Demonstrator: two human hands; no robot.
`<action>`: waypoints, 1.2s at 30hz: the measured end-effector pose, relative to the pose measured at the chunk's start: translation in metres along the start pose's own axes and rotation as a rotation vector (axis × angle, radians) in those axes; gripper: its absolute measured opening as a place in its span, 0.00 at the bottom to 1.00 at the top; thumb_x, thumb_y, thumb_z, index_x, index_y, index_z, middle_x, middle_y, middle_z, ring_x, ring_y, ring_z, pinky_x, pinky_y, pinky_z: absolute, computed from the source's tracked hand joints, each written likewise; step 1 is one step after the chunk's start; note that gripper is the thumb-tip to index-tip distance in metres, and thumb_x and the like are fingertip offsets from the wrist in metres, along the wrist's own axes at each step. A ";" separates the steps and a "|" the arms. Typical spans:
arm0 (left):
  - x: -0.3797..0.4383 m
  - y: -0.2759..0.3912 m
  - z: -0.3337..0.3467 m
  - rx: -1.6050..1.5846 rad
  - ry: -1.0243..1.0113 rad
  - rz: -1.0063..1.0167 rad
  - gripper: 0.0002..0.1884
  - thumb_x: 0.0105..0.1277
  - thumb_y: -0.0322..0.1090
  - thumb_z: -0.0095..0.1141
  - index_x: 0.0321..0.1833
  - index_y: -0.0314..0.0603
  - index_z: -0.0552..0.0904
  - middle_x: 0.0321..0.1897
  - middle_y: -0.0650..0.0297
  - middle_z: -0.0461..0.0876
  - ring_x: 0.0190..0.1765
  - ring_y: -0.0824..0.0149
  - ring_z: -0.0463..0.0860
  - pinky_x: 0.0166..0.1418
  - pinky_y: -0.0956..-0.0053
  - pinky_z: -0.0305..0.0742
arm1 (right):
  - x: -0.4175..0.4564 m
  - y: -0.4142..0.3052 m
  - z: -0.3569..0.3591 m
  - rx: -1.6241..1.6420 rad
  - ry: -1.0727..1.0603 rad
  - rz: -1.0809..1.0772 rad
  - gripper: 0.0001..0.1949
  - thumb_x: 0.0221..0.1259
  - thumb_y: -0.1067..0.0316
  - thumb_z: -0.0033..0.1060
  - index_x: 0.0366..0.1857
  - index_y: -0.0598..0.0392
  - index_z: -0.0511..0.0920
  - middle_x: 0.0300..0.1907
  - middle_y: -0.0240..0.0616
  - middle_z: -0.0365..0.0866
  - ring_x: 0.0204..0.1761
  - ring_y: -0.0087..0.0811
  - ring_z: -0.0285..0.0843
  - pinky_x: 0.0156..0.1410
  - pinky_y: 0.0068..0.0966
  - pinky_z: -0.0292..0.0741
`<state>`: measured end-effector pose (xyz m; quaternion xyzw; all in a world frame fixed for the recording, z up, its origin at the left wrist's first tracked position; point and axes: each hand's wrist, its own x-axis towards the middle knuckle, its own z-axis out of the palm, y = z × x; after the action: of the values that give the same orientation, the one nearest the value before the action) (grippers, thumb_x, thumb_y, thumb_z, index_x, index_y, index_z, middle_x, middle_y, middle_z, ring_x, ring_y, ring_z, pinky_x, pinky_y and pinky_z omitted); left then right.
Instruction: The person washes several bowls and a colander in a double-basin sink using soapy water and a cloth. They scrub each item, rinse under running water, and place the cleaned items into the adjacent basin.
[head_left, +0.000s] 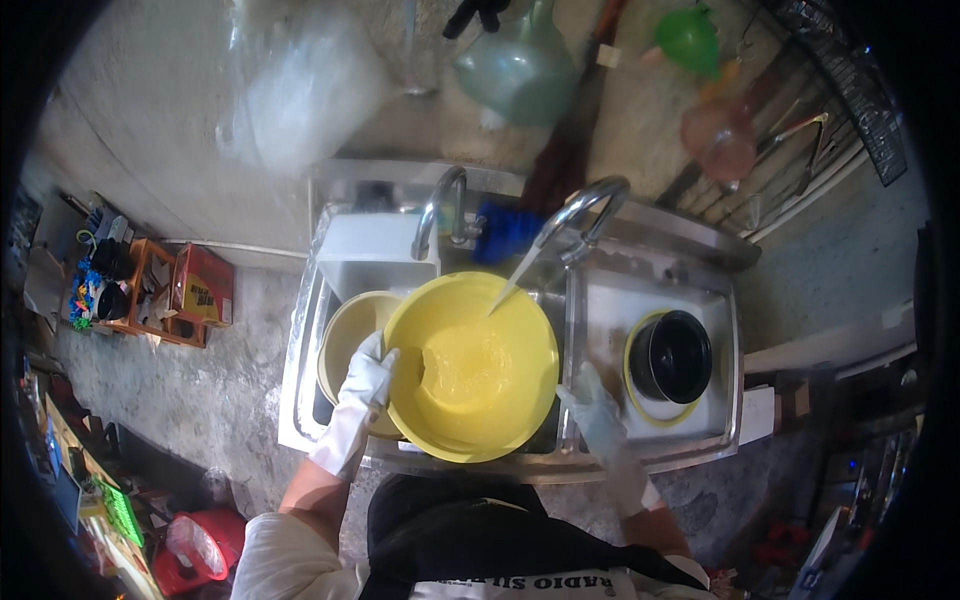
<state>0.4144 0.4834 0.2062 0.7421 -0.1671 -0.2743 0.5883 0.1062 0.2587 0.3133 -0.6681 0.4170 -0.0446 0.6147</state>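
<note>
A large yellow basin sits over the left sink bowl, tilted so that its inside shows, with some water in the bottom. From the right-hand faucet a stream of water falls into it. My left hand, in a white rubber glove, grips the basin's left rim. Beside the right rim, my gloved right hand has its fingers apart, the fingertips close to the rim; whether they touch it I cannot tell. A cream-colored tub stands behind my left hand, partly covered by the basin.
At the right, a black pot rests on a yellow-rimmed item in the other sink bowl. A white container and a second faucet stand at the back left. Plastic bags hang on the wall. A red box is at far left.
</note>
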 end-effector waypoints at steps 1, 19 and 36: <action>0.003 0.000 0.005 -0.054 -0.060 -0.035 0.22 0.75 0.21 0.57 0.71 0.30 0.76 0.58 0.57 0.88 0.59 0.65 0.86 0.65 0.73 0.80 | 0.004 0.022 -0.006 0.167 -0.004 0.146 0.33 0.76 0.55 0.66 0.77 0.59 0.66 0.72 0.47 0.75 0.70 0.43 0.78 0.70 0.42 0.79; -0.022 0.048 0.178 1.070 -1.035 0.225 0.18 0.72 0.36 0.57 0.63 0.44 0.82 0.51 0.49 0.88 0.53 0.49 0.89 0.58 0.60 0.83 | 0.029 0.028 -0.013 0.428 0.009 0.495 0.23 0.69 0.72 0.58 0.68 0.59 0.73 0.62 0.48 0.83 0.61 0.51 0.85 0.63 0.56 0.84; 0.050 0.073 0.149 1.223 -0.232 0.462 0.27 0.78 0.39 0.51 0.77 0.44 0.69 0.62 0.49 0.82 0.61 0.47 0.83 0.62 0.54 0.80 | 0.003 0.075 0.030 0.437 0.241 0.332 0.22 0.71 0.67 0.65 0.67 0.58 0.76 0.59 0.44 0.82 0.54 0.43 0.85 0.52 0.38 0.87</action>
<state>0.3693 0.3198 0.2430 0.8530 -0.5098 -0.0749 0.0828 0.0879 0.2882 0.2401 -0.4325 0.5710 -0.1114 0.6888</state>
